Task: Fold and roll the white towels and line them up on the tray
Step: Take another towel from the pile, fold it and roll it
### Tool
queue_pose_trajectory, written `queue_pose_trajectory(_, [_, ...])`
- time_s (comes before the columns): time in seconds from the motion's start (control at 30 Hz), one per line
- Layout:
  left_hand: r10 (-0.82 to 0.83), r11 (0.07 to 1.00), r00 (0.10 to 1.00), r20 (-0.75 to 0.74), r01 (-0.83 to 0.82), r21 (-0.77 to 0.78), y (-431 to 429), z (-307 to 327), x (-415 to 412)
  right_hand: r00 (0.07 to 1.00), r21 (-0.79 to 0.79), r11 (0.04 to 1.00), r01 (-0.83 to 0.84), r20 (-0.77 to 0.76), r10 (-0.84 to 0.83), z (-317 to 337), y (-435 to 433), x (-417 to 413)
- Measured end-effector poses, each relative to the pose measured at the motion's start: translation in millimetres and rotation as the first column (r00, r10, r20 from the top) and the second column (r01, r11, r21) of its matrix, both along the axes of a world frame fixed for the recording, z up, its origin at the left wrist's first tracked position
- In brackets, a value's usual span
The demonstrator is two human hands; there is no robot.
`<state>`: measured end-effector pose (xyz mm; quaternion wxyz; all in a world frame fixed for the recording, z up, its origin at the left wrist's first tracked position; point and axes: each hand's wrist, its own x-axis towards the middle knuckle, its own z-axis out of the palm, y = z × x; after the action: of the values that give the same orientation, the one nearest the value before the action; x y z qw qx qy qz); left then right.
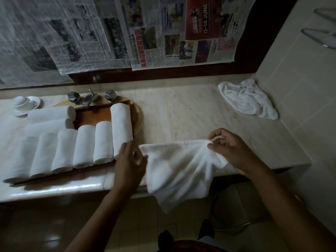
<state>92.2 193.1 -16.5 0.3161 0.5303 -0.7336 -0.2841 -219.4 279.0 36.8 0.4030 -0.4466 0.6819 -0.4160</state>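
Observation:
An unfolded white towel (178,166) lies over the counter's front edge, its lower part hanging down. My right hand (229,148) pinches its top right corner. My left hand (130,160) pinches the top left corner, close to the tray's right end. The wooden tray (94,115) on the left holds several rolled white towels (83,146) side by side, with two more rolls (52,113) lying crosswise behind them. Another crumpled white towel (249,99) sits in the far right corner of the counter.
A white cup and saucer (23,102) stand at the far left. Metal tap handles and a spout (91,98) rise behind the tray. Newspaper sheets (109,33) hang on the wall. A tiled wall (300,70) bounds the right. A round stool (232,206) stands below the counter.

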Motion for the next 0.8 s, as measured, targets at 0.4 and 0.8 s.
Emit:
queue_pose_trajectory(0.4, [-0.173,0.982,0.946,-0.276,0.143,-0.126,42,41,-74,0.982,-0.063,0.992,-0.108,-0.163,0.097,33,-7,71])
queue_pose_trajectory(0.8, [-0.191,0.975,0.946,-0.260,0.214,0.062,27,37,-23,0.893,0.146,0.935,-0.324,-0.279,0.354,-47,10,40])
